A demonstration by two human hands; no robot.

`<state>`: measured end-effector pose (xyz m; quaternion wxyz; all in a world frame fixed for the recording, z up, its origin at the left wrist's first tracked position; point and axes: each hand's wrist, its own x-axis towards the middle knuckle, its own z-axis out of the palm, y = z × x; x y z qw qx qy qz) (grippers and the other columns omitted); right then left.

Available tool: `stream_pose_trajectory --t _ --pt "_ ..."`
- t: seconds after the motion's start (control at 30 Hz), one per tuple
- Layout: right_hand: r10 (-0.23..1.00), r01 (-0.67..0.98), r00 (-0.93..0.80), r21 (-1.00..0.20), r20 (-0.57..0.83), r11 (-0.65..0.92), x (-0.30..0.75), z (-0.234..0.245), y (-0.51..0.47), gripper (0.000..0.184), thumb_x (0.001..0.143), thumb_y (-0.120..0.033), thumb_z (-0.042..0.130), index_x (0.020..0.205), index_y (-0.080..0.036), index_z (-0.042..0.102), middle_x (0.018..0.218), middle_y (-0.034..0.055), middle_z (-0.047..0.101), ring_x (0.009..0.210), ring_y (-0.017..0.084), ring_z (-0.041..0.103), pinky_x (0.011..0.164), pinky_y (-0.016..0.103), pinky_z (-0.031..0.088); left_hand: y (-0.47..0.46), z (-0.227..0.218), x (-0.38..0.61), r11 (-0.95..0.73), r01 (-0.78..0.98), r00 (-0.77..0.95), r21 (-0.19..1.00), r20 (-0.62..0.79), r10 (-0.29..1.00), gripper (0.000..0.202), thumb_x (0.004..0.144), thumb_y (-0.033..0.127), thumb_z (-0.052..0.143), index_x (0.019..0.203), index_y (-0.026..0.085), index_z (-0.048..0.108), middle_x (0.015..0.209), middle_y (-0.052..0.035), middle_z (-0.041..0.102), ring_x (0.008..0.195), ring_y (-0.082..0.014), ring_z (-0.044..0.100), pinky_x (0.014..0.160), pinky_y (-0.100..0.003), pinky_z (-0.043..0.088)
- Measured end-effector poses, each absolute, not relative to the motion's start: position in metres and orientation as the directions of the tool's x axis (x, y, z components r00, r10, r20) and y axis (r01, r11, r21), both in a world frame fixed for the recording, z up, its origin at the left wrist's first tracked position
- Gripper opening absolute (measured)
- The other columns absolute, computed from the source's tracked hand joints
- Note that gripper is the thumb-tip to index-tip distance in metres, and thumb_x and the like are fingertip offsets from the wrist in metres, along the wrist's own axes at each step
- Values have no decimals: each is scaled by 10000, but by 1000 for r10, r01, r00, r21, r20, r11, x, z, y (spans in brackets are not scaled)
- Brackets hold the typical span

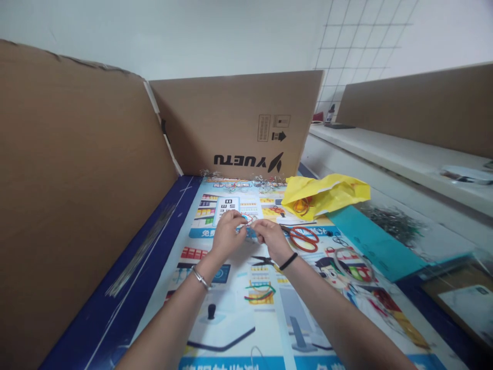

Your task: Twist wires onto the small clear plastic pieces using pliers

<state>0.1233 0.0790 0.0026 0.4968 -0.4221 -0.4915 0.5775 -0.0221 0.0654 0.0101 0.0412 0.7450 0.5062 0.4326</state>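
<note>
My left hand (229, 232) and my right hand (271, 237) meet over the middle of the printed sheet, fingertips pinched close together. Between them shows a thin red strand (249, 218), too small to tell whether it is cord or wire. Both hands seem closed on it. Just right of my right hand lie scissors with orange-red handles (304, 239). Below that hand are dark-jawed pliers (262, 260), partly hidden by the wrist. Nearer to me, several short red, green and yellow cords (261, 294) rest between my forearms.
A yellow bag (331, 194) holds red cords. Straight thin wires (142, 252) lie left, a wire coil (354, 264) right. Tangled wire bits (393, 223) are piled beyond a teal strip (379, 241). Cardboard panels (231, 113) stand at the back and left.
</note>
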Motion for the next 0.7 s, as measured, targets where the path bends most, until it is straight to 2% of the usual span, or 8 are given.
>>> stream_pose_trajectory --t 0.17,0.3,0.53,0.7 --pt "987 -117 -156 -993 26 8 123 -1 80 189 632 -344 608 641 -156 598 443 -77 395 410 60 314 418 206 248 67 4 -19 -426 715 119 554 504 856 151 728 136 567 777 194 697 985 -77 585 991 -240 514 892 -397 411" --pt "981 -33 -191 -999 37 31 125 0 82 237 649 -386 606 681 -152 622 472 -57 457 411 67 369 420 203 285 69 3 -18 -401 668 94 627 464 881 130 742 135 546 720 189 662 969 -71 600 992 -227 519 900 -394 405" --pt "975 179 -204 -976 85 122 133 -1 92 220 685 -358 550 649 -158 632 518 -10 573 441 103 470 434 212 357 70 11 -23 -320 515 75 795 330 941 182 716 148 516 542 192 548 796 -31 620 877 -197 554 833 -339 425" --pt "967 320 -117 -913 226 252 136 -1 94 151 674 -306 583 637 -176 650 616 15 626 613 153 543 594 256 411 67 14 -21 -236 354 47 905 235 971 218 693 214 526 485 185 468 683 -9 584 768 -174 543 742 -295 423"
